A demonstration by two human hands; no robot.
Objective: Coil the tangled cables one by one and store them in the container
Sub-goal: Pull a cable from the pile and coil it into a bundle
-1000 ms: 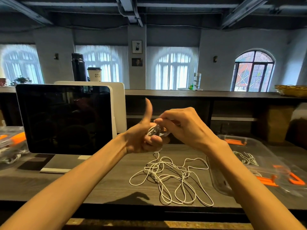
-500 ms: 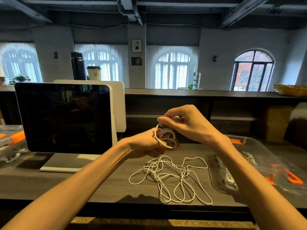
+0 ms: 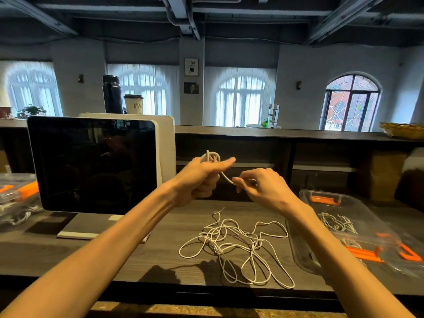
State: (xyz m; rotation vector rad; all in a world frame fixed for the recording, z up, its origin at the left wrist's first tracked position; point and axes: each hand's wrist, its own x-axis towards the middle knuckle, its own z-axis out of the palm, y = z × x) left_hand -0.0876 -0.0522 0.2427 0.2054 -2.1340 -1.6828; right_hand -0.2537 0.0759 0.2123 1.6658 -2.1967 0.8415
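A thin white cable, partly wound into a small coil (image 3: 210,157), sits in the left hand (image 3: 199,177), which is raised above the table (image 3: 137,258) and closed around the loops, thumb stretched out over them. From the coil a short run of cable drops to the right hand (image 3: 259,187), whose fingertips pinch it near its end; the two hands are close but apart. What the right hand pinches looks like a plug, though the fingers cover most of it and it is blurred.

Below the hands a loose tangle (image 3: 236,246) of white cable lies on the dark wood table, in wide overlapping loops, with one thin end pointing up toward the hands. How many cables make up the tangle cannot be told, nor whether the held coil is joined to it.

To the right, on the table, stands a clear plastic container (image 3: 305,255) with orange latches; its far side is cut off by the frame and the right forearm hides part of its near wall. Inside it lies a white bundle (image 3: 335,223), its outline smeared by the plastic. At the left edge another clear box (image 3: 16,200) with orange parts is cut off. A dark monitor (image 3: 94,164) stands on the table left of the hands.
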